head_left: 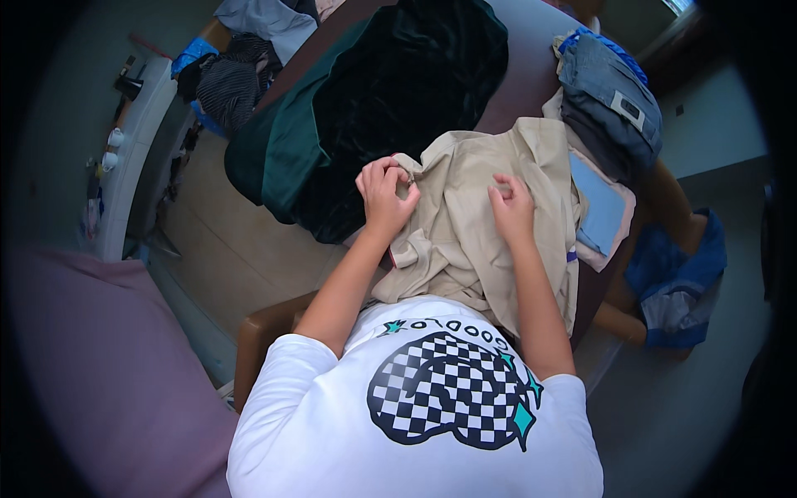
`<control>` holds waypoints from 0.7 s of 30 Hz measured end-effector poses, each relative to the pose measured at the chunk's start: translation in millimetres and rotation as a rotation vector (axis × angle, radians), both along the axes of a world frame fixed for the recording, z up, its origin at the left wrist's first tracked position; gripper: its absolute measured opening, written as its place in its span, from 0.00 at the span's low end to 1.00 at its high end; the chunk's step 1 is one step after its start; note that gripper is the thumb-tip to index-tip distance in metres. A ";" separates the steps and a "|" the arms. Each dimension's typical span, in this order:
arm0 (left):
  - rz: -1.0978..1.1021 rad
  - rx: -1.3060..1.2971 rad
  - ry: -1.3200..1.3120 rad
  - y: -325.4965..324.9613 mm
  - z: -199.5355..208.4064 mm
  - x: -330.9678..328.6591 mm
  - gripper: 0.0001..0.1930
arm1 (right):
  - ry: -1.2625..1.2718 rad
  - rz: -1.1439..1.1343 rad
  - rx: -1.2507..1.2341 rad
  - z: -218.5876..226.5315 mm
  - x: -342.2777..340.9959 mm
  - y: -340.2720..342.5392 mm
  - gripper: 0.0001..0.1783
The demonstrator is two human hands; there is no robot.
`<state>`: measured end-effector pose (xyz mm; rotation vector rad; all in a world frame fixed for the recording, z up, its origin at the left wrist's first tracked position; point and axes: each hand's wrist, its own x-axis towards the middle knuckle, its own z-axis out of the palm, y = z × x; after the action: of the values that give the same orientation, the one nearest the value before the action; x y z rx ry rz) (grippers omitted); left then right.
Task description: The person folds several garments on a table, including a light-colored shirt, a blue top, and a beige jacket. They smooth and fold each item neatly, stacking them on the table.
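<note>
A rumpled beige garment (pixel 465 178) is spread over the table in front of me and reaches my lap. Its kind is hard to tell from the folds. At its upper left edge, my left hand (pixel 384 199) is closed on a bunched bit of the cloth between thumb and fingers. My right hand (pixel 513 206) hovers over or rests lightly on the garment's right half. Its thumb and forefinger are pressed together, and whatever they pinch is too small to make out. Left of the beige cloth lies a large dark green velvety cloth (pixel 390 91) with a satin-like green side.
Folded clothes (pixel 614 100) in grey and blue are stacked at the right, beside flat light blue cloth (pixel 602 212). A blue garment (pixel 677 278) hangs over a brown chair part (pixel 623 324). More clothes (pixel 237 79) lie at the far left. A mauve cover (pixel 108 357) fills the lower left.
</note>
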<state>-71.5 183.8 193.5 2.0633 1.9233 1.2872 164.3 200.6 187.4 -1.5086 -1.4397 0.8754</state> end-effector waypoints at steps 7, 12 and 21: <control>-0.205 -0.236 -0.452 -5.7 10.4 -0.4 0.12 | -0.155 0.287 0.137 2.7 -32.6 37.6 0.22; -0.060 -0.382 -0.686 -14.3 10.6 -9.7 0.11 | -0.334 0.305 0.125 -11.7 -48.7 54.9 0.25; -0.376 -0.604 -1.158 -26.3 17.8 -22.7 0.17 | -0.240 0.249 0.332 1.9 -34.3 46.1 0.08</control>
<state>-94.2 157.5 211.3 0.9189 1.0908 1.1622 130.1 246.7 189.3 -1.2299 -1.8764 0.5722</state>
